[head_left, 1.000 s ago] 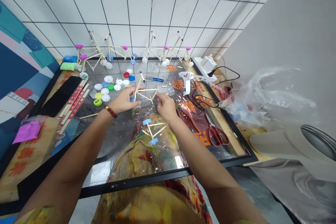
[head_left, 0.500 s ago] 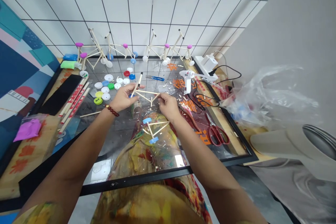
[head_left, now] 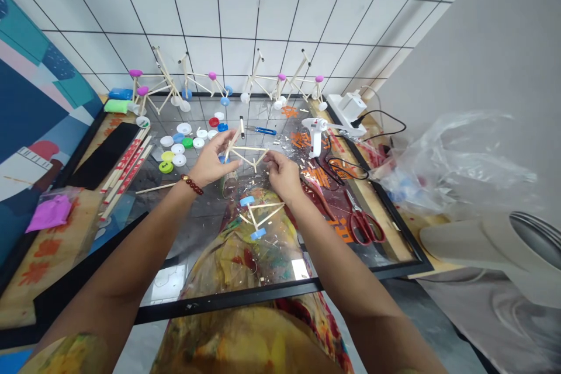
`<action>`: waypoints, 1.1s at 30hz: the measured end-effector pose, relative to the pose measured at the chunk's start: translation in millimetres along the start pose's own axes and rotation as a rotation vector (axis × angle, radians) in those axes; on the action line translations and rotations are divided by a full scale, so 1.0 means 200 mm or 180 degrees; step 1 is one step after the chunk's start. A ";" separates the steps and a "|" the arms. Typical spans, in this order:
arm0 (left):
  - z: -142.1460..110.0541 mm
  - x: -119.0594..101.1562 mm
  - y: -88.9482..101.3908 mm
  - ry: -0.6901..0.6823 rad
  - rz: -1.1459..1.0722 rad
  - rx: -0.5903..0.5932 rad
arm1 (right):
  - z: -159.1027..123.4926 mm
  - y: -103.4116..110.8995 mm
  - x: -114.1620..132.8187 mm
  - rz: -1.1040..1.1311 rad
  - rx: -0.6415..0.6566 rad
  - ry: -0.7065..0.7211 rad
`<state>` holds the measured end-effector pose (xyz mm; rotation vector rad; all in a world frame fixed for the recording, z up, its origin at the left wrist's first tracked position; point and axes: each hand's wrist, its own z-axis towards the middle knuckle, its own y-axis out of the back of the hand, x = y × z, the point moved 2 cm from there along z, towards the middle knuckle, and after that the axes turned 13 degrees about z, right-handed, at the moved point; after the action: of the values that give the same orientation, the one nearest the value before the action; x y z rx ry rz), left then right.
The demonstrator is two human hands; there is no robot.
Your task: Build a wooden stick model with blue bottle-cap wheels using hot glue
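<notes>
Head view, looking down over both forearms at a glass-topped bench (head_left: pixel 228 302):

- Stick frame (head_left: pixel 245 152): held in the air above the glass, near the middle of the bench, with a blue cap (head_left: pixel 221 159) at its near-left end and one stick rising upright.
- Left hand (head_left: pixel 210 162): its fingers (head_left: pixel 225 143) are spread and curved, and the frame sits against them, apparently held.
- Right hand (head_left: pixel 281 175): its fingers (head_left: pixel 269 158) are curled right at the frame's right end; whether they pinch it or only sit beside it, I cannot tell.
- Handling: the thin wooden sticks should weigh little and feel stiff, but could snap or come apart at the joints. The long sticks near a joint look like the safest hold, not the loose ends or the smooth cap.
- Room: a glass jar (head_left: pixel 229 184) stands just below the frame. A second stick frame (head_left: pixel 256 216) lies nearer the body, a glue gun (head_left: pixel 314 134) stands to the right, and bottle caps (head_left: pixel 184 128) cluster to the left. The open room is narrow, with chips strewn across the glass.
</notes>
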<state>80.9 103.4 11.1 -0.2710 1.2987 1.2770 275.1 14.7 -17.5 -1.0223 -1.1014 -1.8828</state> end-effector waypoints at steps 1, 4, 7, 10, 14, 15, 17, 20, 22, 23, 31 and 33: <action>0.00 0.00 0.00 -0.0033 -0.0019 0.0013 | 0.00 0.00 0.00 0.0029 -0.0049 0.0009; 0.00 -0.01 0.02 -0.0148 -0.0084 0.0029 | 0.01 0.01 0.00 0.0103 -0.0214 0.0070; 0.00 -0.03 0.04 -0.0203 -0.0167 -0.0058 | 0.02 0.02 0.01 0.0201 -0.0415 0.0165; 0.01 -0.04 0.06 -0.0117 0.0034 -0.0211 | 0.02 0.03 0.02 0.0219 -0.0451 0.0247; 0.02 -0.03 0.04 0.0128 0.0284 -0.0135 | 0.02 0.02 0.02 0.0029 -0.0236 0.0238; 0.02 -0.03 0.04 0.0183 0.0279 -0.0082 | 0.01 0.02 0.01 -0.0021 -0.0187 0.0222; 0.01 -0.03 0.02 0.0249 0.0328 -0.0073 | 0.02 0.01 0.02 -0.0054 -0.0140 0.0182; 0.01 -0.06 0.01 0.0156 0.0479 -0.0340 | 0.03 0.05 0.04 0.0102 -0.0240 0.0107; 0.01 -0.08 0.01 0.0071 0.0407 -0.0604 | 0.05 0.12 0.06 0.0249 -0.0410 0.0022; 0.01 -0.09 0.01 0.0084 0.0273 -0.0725 | 0.06 0.17 0.08 0.0278 -0.0498 -0.0027; 0.00 -0.09 0.00 0.0473 -0.0390 -0.1216 | 0.09 0.65 0.07 -0.0985 -0.0904 -0.1005; -0.01 -0.07 -0.03 0.0339 -0.0051 -0.1267 | 0.13 0.66 0.02 -0.0991 -0.0842 -0.1083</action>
<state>88.0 92.6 19.9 -0.6357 1.1189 1.5195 394.1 -12.5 38.9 -1.4288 -1.2864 -2.1999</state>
